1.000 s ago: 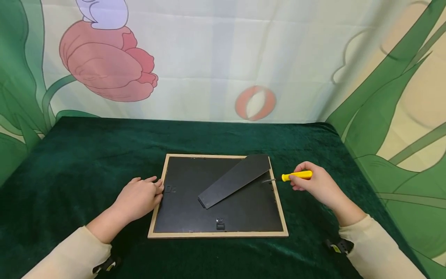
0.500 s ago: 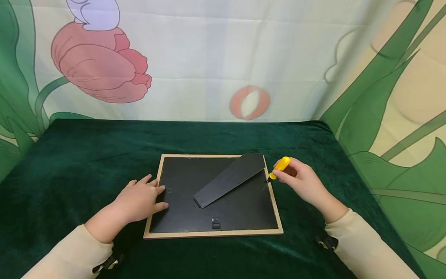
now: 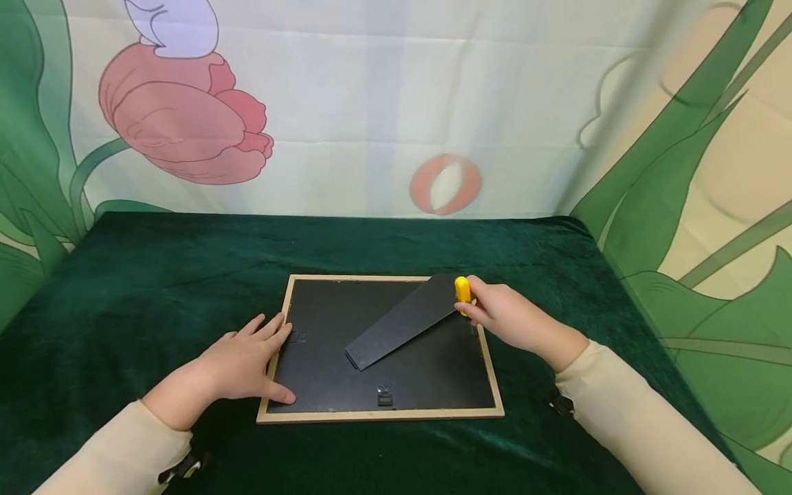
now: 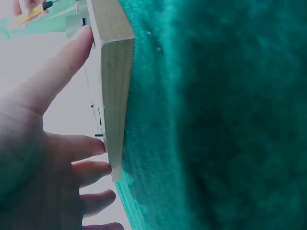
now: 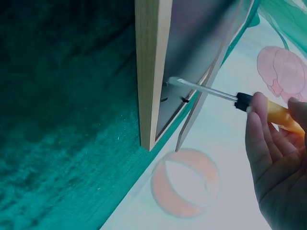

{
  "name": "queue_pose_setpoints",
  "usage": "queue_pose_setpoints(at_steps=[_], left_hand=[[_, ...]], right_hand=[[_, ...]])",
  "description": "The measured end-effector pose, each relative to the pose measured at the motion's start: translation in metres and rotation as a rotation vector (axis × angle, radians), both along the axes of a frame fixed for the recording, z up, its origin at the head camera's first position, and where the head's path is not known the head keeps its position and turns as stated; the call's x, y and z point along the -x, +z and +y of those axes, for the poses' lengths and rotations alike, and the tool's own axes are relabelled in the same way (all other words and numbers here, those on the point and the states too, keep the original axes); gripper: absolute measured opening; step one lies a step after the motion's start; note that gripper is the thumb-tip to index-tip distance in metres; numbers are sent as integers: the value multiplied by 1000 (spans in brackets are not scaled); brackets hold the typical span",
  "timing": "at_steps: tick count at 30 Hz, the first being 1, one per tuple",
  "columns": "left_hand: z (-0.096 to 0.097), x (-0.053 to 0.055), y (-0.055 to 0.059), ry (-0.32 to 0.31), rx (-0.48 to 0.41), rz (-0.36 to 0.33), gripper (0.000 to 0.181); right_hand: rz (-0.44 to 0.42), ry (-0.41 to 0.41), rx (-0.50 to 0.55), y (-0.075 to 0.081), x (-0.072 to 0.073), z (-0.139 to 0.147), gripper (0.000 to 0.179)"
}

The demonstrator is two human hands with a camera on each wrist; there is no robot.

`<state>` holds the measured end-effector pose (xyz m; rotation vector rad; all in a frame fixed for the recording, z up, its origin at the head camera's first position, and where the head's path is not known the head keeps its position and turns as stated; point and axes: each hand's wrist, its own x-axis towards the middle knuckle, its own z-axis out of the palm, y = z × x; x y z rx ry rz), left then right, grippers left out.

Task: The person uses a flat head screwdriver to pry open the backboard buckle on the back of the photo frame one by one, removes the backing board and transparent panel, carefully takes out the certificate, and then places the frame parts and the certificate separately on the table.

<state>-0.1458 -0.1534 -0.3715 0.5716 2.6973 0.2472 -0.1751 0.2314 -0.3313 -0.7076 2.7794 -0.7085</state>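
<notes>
A picture frame [image 3: 383, 415] with a light wooden rim lies face down, its black backing board [image 3: 322, 364] upward. A dark stand leg [image 3: 402, 326] slants across the board. My left hand [image 3: 238, 364] rests on the frame's left side, fingers spread, thumb over the lower left corner. In my right hand [image 3: 510, 313] I grip a screwdriver by its yellow handle [image 3: 462, 292], held nearly upright over the right rim. The right wrist view shows the screwdriver's flat metal blade [image 5: 204, 88] reaching the inner edge of the rim, by small dark tabs [image 5: 185, 99].
A dark green velvet cloth [image 3: 204, 261] covers the table. Behind it hangs a printed curtain [image 3: 346, 137] with a pink flower and green leaves. A small hanger [image 3: 385, 397] sits near the board's bottom edge, another [image 3: 298, 337] by its left edge.
My right hand has moved left to the frame's right rim, turning the screwdriver from nearly level to upright. My left hand's fingers have spread, and its thumb has slid down toward the lower left corner.
</notes>
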Motion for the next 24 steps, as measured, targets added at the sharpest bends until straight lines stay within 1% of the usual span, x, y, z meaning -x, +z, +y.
queue_pose_setpoints(at_steps=[3,6,9,11,14,18,21,24], left_hand=[[1,1,-1,-5,-16,-4,112],[2,2,-2,-16,-24,-3,112],[5,2,-2,-23,-15,5,112],[6,2,0,-22,-11,6,111],[8,2,1,-24,-6,8,111],[8,2,0,-22,-9,0,111],[7,3,-1,-12,-13,-9,112],[5,4,-2,-7,-20,-11,113]], right_hand=[[20,29,-27,-1,2,-1,15],[34,40,-33,-3,5,-3,14],[23,48,-29,-6,9,-4,13],[-2,53,-21,-9,12,-4,12],[-73,56,17,-16,17,-3,12],[-236,30,134,-25,23,0,17],[-345,27,216,-31,29,2,23],[-396,30,230,-34,35,0,27]])
